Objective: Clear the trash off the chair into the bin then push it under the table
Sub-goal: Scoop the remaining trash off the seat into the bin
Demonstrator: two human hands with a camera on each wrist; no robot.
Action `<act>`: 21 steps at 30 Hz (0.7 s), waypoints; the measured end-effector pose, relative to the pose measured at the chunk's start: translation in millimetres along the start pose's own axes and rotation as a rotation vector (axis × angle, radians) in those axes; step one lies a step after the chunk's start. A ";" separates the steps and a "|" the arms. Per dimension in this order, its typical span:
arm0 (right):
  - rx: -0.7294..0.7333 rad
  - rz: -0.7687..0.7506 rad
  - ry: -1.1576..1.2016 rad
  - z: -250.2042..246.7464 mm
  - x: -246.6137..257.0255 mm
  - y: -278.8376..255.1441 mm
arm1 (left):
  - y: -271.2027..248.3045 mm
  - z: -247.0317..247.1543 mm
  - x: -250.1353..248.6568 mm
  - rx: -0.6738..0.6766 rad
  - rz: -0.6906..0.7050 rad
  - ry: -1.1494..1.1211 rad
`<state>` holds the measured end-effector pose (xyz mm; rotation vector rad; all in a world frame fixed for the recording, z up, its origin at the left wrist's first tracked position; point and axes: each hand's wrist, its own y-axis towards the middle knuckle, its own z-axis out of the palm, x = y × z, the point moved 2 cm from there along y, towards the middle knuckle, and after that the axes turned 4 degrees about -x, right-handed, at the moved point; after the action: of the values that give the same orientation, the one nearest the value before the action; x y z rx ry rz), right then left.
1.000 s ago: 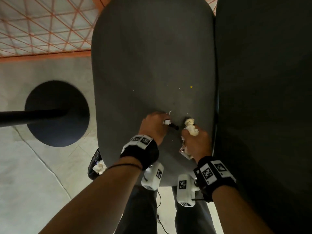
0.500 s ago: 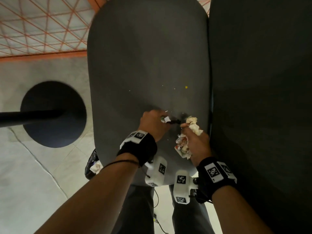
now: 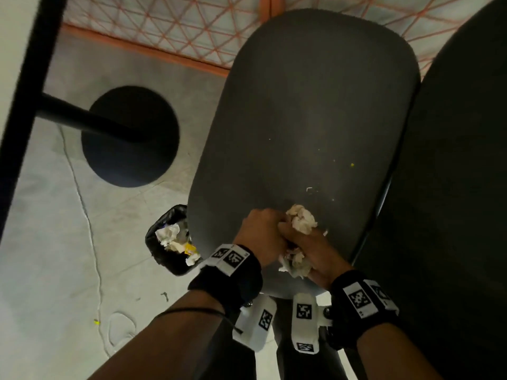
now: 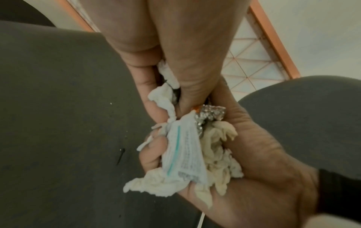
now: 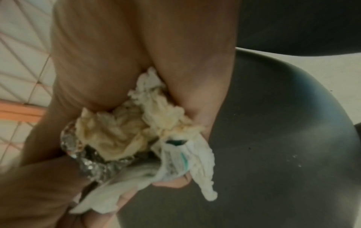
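Both hands meet over the near edge of the dark grey chair seat [image 3: 301, 105]. My right hand [image 3: 315, 248] cups a trash wad [image 3: 301, 220] of crumpled tissues, silver foil and a printed wrapper. The left hand [image 3: 260, 231] pinches the same wad from the left. In the left wrist view, left hand [image 4: 191, 74] fingers curl round tissue on top of the trash wad [image 4: 195, 154], which lies in the right hand [image 4: 254, 154]. The right wrist view shows the trash wad [image 5: 126, 131] squeezed between both palms. The black-lined bin [image 3: 162, 256] stands on the floor left of the seat, with paper inside.
Yellow and white crumbs [image 3: 352, 164] and a white scrap [image 3: 308, 189] lie on the seat, plus a black sliver [image 4: 121, 155]. A second dark chair [image 3: 452, 187] abuts on the right. The table's black round base [image 3: 129, 135] and the tabletop edge [image 3: 24, 91] are to the left.
The left hand has moved right and joined the right hand on the wad. My view has swung left, so the bin and table edge show more.
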<state>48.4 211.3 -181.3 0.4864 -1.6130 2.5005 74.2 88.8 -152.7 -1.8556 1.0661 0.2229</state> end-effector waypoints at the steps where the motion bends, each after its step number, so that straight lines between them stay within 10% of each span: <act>1: 0.007 -0.007 -0.027 4.8 1.4 -2.3 | -2.9 -1.5 2.0 -0.004 -0.005 -0.005; 21: -0.059 0.037 0.040 99.7 -47.1 31.1 | -83.1 -24.2 85.0 -0.307 0.118 -0.414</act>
<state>103.9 111.3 -186.2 0.4008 -1.6905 2.4640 181.0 34.5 -133.5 -1.9000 0.8848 0.8424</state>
